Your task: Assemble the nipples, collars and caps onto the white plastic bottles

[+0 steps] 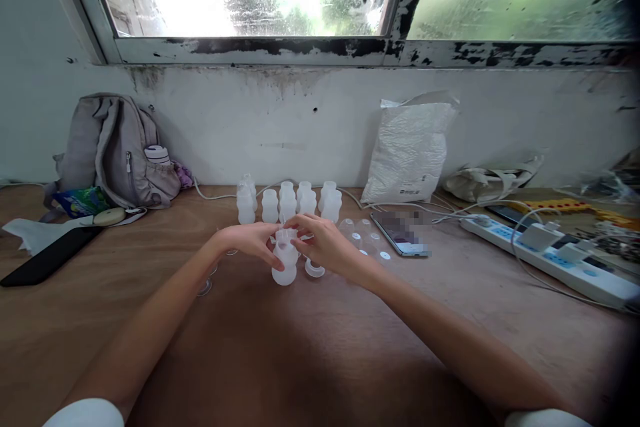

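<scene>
As we look down past our two bare forearms, the widest thing before us is the brown table (310,353), set against a pale wall (300,127) with a worn window (250,0) above it. Next in bulk, a grey backpack (85,147) leans at the far left, and a white padded bag (407,153) stands against the wall, right of centre. Our eyes then go to the long white power strip (500,235) on the right, with plugs and cables on it, and to a phone (395,235) lying nearer the middle, its screen partly blurred.

Our left hand (253,241) has its thumb and fingers closed about the side of a frosted bottle (284,273), which stands upright at the middle of the table. Our right hand (320,240) is at the bottle's top, its fingers bent and narrow; we cannot tell whether they grip the neck or a small clear part there. Behind our hands, more whitish bottles (270,205) stand grouped near the wall. Smallest of all, clear domed pieces (357,237) lie between our right hand and the phone, and a round ring-like piece (315,269) lies just right of the bottle.
</scene>
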Tool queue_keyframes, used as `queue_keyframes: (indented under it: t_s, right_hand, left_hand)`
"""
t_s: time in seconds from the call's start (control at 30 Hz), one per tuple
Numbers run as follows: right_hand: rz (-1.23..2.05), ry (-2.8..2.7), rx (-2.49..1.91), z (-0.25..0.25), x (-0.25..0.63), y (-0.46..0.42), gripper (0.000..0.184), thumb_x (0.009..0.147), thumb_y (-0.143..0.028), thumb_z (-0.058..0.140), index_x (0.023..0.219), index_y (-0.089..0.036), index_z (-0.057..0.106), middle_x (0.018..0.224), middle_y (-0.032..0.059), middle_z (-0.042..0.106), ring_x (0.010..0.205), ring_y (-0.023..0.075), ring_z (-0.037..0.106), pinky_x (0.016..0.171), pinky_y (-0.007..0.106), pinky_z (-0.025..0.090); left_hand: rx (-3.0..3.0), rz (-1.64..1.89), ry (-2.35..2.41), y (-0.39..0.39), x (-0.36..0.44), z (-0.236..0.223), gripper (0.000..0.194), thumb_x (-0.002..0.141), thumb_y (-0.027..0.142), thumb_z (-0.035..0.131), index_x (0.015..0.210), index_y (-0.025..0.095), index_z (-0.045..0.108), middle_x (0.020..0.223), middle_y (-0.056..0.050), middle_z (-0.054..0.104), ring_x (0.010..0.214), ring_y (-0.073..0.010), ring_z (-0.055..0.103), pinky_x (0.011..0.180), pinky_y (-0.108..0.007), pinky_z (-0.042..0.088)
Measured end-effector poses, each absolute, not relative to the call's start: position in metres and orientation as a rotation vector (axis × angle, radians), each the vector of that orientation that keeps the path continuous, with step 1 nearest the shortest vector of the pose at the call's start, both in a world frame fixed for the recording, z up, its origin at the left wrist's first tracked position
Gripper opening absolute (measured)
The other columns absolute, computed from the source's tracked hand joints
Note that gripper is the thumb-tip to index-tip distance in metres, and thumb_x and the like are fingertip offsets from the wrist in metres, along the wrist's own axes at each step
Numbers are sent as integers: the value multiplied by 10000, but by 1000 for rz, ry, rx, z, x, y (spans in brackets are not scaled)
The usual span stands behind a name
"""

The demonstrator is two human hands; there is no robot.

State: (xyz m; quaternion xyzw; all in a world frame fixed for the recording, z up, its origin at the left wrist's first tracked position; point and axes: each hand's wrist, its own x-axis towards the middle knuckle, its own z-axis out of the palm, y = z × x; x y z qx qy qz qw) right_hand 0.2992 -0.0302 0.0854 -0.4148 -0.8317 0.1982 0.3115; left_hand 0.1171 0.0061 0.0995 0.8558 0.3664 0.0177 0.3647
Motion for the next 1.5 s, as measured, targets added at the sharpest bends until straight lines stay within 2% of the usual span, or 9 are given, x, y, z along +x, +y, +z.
queue_keyframes:
  t_s: [0.23, 0.57, 0.7, 0.83, 0.97, 1.07, 1.17, 1.37, 1.5]
  right_hand:
    - [457, -2338, -1093, 93, 300, -46, 268, 770, -126, 482, 994, -245, 570, 926, 44, 519, 692, 122, 565, 640, 253, 446]
    - [318, -2431, -1093, 100, 303, -49, 282, 760, -52, 436, 894, -202, 633, 835, 51, 546, 651, 119, 532, 615, 235, 402]
    - [397, -2395, -1106, 100, 304, -45, 197, 743, -84, 487, 821, -199, 626, 901, 50, 533, 673, 113, 535, 626, 237, 414]
    - [524, -2308, -1074, 95, 305, -36, 60, 713, -229, 589, 763, -199, 579, 899, 35, 532, 756, 139, 541, 666, 264, 436]
    - [650, -2252, -1053, 92, 306, -28, 115, 699, -239, 602, 742, -206, 500, 770, 13, 546, 768, 163, 541, 622, 265, 456]
    - [736, -2143, -995, 97, 312, -25, 237, 669, -234, 627, 821, -219, 445, 839, 14, 526, 793, 162, 534, 585, 242, 469]
    - [838, -2018, -878, 110, 324, -22, 313, 657, -243, 639, 874, -213, 416, 879, 13, 500, 792, 131, 535, 637, 241, 485]
    - [926, -1832, -809, 131, 344, -23, 578, 640, -296, 667, 1133, -241, 370, 837, 4, 528, 787, 134, 552, 670, 276, 498]
    - [927, -1927, -803, 134, 345, -25, 369, 654, -318, 654, 976, -174, 545, 925, 50, 559, 834, 155, 558, 718, 290, 490]
  left_hand:
    - [2239, 95, 968, 8, 119, 97, 430, 532, 430, 657, 861, 200, 501, 789, 21, 499, 701, -142, 506, 550, -207, 363]
    - [2279, 86, 974, 11, 120, 93, 420, 516, 453, 655, 791, 195, 470, 760, 34, 467, 679, -129, 479, 531, -200, 337]
    - [2262, 113, 913, 13, 120, 89, 430, 535, 439, 661, 848, 205, 482, 805, 29, 488, 720, -139, 485, 574, -208, 371]
    - [2165, 47, 743, 15, 126, 76, 387, 533, 342, 691, 862, 212, 534, 808, 21, 547, 773, -170, 522, 646, -241, 407]
    - [2113, 103, 703, 14, 131, 62, 409, 482, 265, 728, 860, 217, 579, 849, 8, 582, 839, -201, 530, 700, -266, 415]
    - [2024, 219, 707, 11, 130, 63, 415, 539, 242, 693, 935, 208, 574, 917, -18, 589, 855, -205, 534, 715, -279, 418]
    - [1927, 320, 695, 9, 126, 75, 388, 605, 248, 638, 981, 196, 556, 949, -37, 591, 878, -198, 536, 740, -285, 417]
    - [1758, 609, 723, 5, 121, 100, 440, 654, 348, 590, 1048, 163, 530, 784, -29, 576, 632, -124, 531, 565, -228, 415]
    - [1797, 635, 802, -2, 118, 112, 419, 651, 381, 596, 1003, 157, 558, 752, -24, 563, 588, -106, 515, 492, -197, 391]
